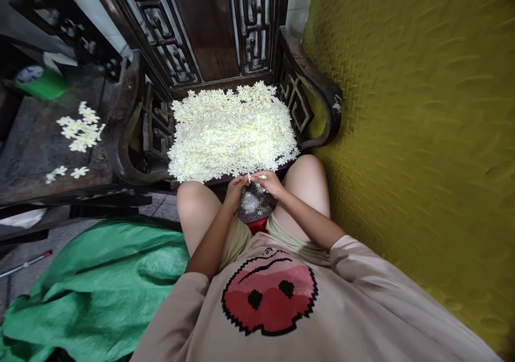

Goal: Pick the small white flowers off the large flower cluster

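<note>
In the head view a broad heap of small white flowers (231, 131) covers the seat of a dark carved wooden chair (219, 40) in front of my knees. Close to the seat's front edge, my left hand (236, 189) and my right hand (272, 183) meet at the fingertips. A small white flower (249, 178) sits pinched between them. Another pale blossom (263, 177) shows at the fingers of my right hand, which are curled closed. Whether a thread or needle is between the fingertips is too small to tell.
To the left, a dark wooden table (24, 153) bears loose white flowers (82, 128) and a green tape roll (44, 83). Green sheeting (108, 276) lies on the floor at lower left. A yellow textured wall (418, 137) rises at my right, close to the chair's armrest (322, 91).
</note>
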### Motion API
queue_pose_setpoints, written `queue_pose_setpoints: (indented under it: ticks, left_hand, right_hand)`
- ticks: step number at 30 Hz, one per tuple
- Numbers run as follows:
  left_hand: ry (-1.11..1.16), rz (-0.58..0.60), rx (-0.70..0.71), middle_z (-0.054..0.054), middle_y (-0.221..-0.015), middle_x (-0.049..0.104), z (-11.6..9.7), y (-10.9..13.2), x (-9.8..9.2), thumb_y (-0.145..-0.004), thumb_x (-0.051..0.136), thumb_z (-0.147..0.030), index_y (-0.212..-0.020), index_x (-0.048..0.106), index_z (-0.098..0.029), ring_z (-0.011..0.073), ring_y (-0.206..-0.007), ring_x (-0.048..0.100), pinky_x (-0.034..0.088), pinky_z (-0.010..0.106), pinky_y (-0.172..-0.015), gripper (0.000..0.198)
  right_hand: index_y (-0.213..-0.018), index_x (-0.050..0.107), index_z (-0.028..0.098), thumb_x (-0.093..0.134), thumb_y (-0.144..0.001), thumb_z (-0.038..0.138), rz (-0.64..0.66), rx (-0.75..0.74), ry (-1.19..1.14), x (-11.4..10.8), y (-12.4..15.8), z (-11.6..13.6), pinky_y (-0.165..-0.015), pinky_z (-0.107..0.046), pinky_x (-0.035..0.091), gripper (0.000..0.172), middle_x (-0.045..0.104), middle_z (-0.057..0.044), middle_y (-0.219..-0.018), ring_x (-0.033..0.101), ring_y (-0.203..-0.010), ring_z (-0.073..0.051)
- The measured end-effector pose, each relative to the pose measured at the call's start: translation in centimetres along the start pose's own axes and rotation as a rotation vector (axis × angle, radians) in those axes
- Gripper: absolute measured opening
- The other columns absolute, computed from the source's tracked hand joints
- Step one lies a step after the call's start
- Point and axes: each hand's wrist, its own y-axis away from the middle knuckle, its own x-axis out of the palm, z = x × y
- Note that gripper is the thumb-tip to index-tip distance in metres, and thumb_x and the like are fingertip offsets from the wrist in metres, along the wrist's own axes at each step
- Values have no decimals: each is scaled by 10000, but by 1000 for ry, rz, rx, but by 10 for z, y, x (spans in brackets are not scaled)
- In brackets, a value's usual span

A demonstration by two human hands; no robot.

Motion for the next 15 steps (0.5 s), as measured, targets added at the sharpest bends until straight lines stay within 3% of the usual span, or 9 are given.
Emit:
queue_pose_setpoints:
  ticks: [9, 15]
  left_hand:
    - [90, 25, -29, -14, -577, 528, -3, 2, 1, -508, 755, -552, -591, 570, -174, 87, -568, 464, 349, 226, -558, 429]
    - [-3, 16, 21, -12, -581, 523, -2, 2, 0, -544, 724, -553, -611, 586, -175, 99, -583, 458, 360, 240, -574, 407]
  right_hand:
    - [-834, 745, 162, 761, -572, 480, 49, 13, -28, -2, -1, 0, -376, -211, 278, 412, 655, -18, -637, 385, -379, -55]
    - [-809, 751, 168, 774, -566, 462, 38, -3, -31, -2, 0, 1, -383, -213, 306, 383, 680, -37, -711, 411, -408, -62]
